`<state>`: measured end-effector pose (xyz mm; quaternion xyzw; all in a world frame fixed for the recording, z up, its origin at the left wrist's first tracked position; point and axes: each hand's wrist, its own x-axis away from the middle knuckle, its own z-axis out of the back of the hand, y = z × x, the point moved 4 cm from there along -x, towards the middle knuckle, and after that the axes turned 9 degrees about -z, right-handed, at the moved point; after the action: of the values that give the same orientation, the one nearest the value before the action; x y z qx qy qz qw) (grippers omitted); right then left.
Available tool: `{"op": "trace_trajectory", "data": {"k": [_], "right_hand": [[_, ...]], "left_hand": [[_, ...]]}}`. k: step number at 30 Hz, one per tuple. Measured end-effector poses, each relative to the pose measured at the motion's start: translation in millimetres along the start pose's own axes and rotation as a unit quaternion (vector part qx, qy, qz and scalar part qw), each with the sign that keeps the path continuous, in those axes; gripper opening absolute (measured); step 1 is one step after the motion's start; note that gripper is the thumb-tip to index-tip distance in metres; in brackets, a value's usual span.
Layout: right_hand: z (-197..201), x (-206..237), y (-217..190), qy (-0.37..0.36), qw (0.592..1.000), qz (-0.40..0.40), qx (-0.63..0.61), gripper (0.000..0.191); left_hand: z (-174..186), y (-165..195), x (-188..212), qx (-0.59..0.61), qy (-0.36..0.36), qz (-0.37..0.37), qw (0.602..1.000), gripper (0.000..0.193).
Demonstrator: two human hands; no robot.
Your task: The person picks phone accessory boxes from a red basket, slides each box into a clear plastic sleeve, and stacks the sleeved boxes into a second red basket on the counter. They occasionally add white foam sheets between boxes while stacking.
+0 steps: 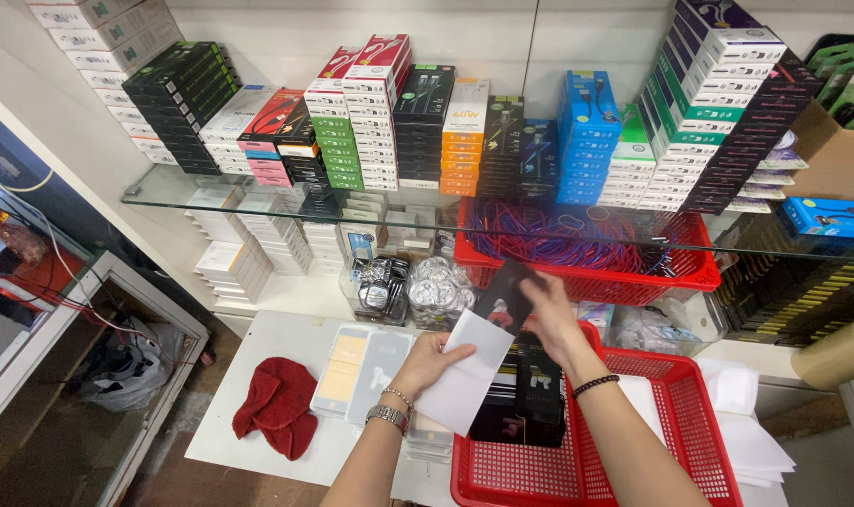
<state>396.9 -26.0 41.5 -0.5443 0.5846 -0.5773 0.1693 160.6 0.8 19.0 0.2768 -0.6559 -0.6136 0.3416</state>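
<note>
Pinched between your left hand's [429, 360] thumb and fingers is a white sleeve [464, 369], held at its left edge and tilted over the near-left corner of the red basket [699, 441]. Your right hand [551, 314] closes its fingertips on a dark printed card [507, 297], lifted just above and to the right of the sleeve, the two nearly touching at the sleeve's upper edge. From the head view, both hands hover over a stack of dark phone cases [535, 399] standing in the basket's left end. To the left on the white counter lie two pale cases [363, 373] side by side, and further left a crumpled red cloth [278, 406]. Farther off, a second red basket of tangled cables [577, 246] sits under the glass shelf [192, 192], which carries rows of stacked boxes. You appear to be pairing card and sleeve, either drawing one out or sliding it in; I cannot tell which. Your next move calls for keeping the sleeve's mouth open and the card square to it.
</note>
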Motion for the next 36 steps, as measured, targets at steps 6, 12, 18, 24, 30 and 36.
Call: {"op": "trace_trajectory", "data": {"k": [6,12,18,24,30,36], "right_hand": [[32,7,2,0.119,0.986,0.100,-0.053,0.068],[70,16,48,0.172,0.887,0.110,0.414,0.041],[60,40,77,0.202,0.755,0.122,0.611,0.054],[45,43,70,0.188,0.774,0.154,0.585,0.054],[43,23,68,0.159,0.830,0.157,0.511,0.044],[26,18,79,0.098,0.772,0.092,0.622,0.055]], "left_hand": [[23,-21,2,-0.072,0.076,-0.014,0.994,0.029],[35,-30,16,-0.438,0.311,-0.083,0.840,0.033],[5,-31,20,-0.510,0.288,0.000,0.810,0.062],[7,-17,32,-0.603,0.264,-0.048,0.751,0.108],[86,-37,54,-0.459,0.346,0.128,0.808,0.089],[120,-36,63,-0.418,0.391,0.082,0.816,0.072]]}}
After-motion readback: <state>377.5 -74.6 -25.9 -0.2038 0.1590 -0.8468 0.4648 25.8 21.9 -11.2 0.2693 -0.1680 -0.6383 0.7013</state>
